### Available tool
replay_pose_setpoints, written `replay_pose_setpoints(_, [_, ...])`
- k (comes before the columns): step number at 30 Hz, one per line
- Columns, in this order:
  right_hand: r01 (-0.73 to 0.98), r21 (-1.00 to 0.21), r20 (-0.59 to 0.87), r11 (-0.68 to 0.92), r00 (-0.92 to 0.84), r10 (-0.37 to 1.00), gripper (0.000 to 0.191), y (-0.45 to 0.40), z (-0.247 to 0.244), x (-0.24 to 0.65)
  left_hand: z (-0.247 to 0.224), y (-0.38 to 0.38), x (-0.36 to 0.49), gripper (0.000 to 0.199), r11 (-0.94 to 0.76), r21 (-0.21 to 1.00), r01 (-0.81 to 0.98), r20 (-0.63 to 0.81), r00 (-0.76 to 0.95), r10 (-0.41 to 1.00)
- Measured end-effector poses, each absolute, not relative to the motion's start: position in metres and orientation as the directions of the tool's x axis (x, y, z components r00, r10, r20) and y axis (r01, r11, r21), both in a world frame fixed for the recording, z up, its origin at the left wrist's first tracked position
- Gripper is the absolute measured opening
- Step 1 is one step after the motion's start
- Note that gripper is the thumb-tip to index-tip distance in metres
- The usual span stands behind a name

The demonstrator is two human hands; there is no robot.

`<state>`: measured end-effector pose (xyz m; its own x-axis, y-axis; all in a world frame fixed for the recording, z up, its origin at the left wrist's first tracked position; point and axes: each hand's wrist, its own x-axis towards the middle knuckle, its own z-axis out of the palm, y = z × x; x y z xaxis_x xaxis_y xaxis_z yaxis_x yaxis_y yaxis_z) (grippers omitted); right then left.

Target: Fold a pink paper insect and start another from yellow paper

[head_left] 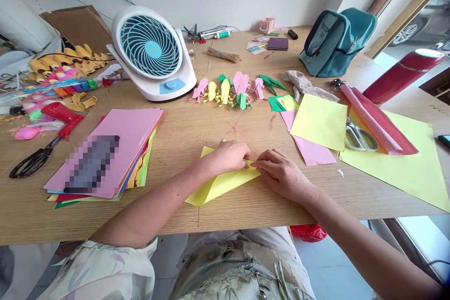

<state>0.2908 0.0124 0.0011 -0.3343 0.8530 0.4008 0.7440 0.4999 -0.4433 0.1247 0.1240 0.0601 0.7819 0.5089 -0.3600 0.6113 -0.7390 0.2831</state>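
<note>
A yellow sheet of paper [225, 183] lies partly folded near the table's front edge, its lower left side curving up off the wood. My left hand [232, 155] reaches over it, closed on its upper edge, and covers part of the sheet. At the sheet's right corner my right hand [281, 171] pinches the paper between thumb and fingers. The fingertips of both hands are close together there. Beyond the hands stands a row of folded paper figures [225, 91] in pink, yellow and green.
Stacked colored paper [137, 122] lies left, near red-handled shears [58, 126]. A fan [151, 51] stands behind it. To the right are loose yellow sheets [318, 119], scissors [359, 138], a red bottle [401, 77] and a teal bag [333, 47].
</note>
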Motion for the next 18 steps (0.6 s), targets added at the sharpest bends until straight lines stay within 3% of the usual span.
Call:
replay_pose_setpoints(8, [0.776, -0.412, 0.358, 0.478, -0.344, 0.868, 0.030, 0.016, -0.002, 0.291, 0.052, 0.123, 0.118, 0.014, -0.750, 0.285, 0.597, -0.286, 0.800, 0.527])
replay_pose_setpoints(13, [0.784, -0.423, 0.326, 0.455, -0.337, 0.883, 0.029, 0.016, 0.002, 0.287, 0.044, 0.116, 0.111, 0.007, -0.870, 0.171, 0.462, -0.049, 0.886, 0.461])
replay_pose_setpoints(18, [0.788, -0.429, 0.310, 0.442, -0.331, 0.891, 0.028, 0.017, 0.005, 0.286, 0.038, 0.107, 0.101, 0.021, -0.918, 0.145, 0.370, -0.095, 0.928, 0.359])
